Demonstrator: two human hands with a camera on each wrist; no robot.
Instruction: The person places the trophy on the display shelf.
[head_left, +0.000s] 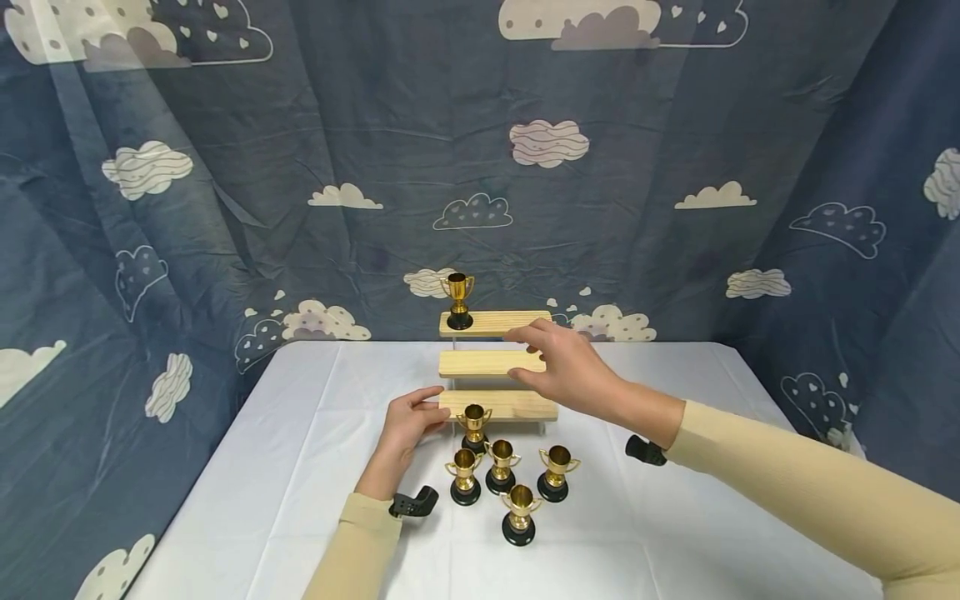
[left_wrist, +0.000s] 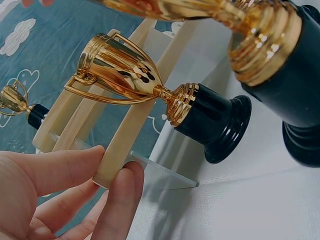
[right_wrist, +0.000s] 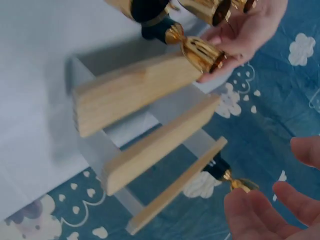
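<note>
Head: left grip pinches bottom plank; right grip gapes.

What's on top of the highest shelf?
One trophy stands upright at the left end of the highest shelf. The wood directly beneath its black base is covered. From the head camera, the right hand also hides part of the shelf's right front edge.

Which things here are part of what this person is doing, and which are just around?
Part of the job:
- three-tier wooden rack, gripped by the left hand
- gold cup on the top board
- five gold cups on the table

Just around:
- cloud-print backdrop
- white tablecloth
</note>
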